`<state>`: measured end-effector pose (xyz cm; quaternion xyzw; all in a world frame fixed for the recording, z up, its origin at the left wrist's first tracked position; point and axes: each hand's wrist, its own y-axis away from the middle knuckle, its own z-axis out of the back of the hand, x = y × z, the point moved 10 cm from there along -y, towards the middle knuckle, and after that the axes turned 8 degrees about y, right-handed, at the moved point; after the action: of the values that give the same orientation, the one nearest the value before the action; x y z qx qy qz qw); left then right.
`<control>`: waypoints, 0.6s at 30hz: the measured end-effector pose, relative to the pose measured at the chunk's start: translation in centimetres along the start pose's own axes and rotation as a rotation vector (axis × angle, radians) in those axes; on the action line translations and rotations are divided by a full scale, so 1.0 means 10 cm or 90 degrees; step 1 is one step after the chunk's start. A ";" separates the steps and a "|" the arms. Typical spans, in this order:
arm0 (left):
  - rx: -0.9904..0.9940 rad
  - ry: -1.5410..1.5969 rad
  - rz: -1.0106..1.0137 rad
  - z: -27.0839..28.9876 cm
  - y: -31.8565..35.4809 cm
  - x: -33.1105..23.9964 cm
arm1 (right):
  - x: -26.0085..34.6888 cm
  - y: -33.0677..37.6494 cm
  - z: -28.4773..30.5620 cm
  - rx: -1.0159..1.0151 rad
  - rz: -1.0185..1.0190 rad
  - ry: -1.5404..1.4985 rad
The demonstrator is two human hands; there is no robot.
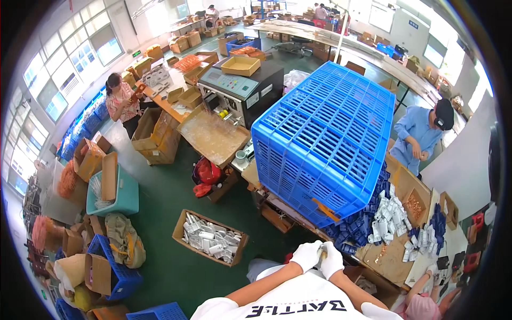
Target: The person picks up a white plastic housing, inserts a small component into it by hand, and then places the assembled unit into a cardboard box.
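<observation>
My left hand (306,256) and my right hand (332,261), both in white gloves, meet close to my chest at the table's near edge. Their fingers are pinched together around something small that I cannot make out. Just beyond them rises a big blue slatted plastic crate (320,144). To its right, on the table, lie a heap of dark blue plastic parts (348,232) and a pile of white plastic pieces (389,217). On the floor to my left, a cardboard box (202,253) holds many white and grey pieces.
A person in a blue shirt (417,133) works across the table; a person in a pink cap (424,306) sits lower right. Beyond the floor box stands a bench with a machine (240,80). A teal tub (125,192), a backpack (124,240) and blue crates line the left.
</observation>
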<state>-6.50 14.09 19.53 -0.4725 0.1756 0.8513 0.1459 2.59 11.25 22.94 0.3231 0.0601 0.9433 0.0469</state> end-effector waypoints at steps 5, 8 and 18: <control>-0.046 0.131 -0.066 0.28 0.07 -0.11 | -0.04 -0.20 0.24 -0.094 -0.006 -0.005; -0.111 0.299 0.082 0.45 0.26 0.46 | -0.27 -0.28 0.30 -0.077 0.015 -0.005; -0.177 -0.056 0.624 -0.28 2.42 3.66 | -0.80 -0.30 0.40 -0.106 -0.077 -0.179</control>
<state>-33.14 -5.75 -9.26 -0.3130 0.2551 0.8542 -0.3277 11.49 13.49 20.83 0.4426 -0.0062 0.8859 0.1385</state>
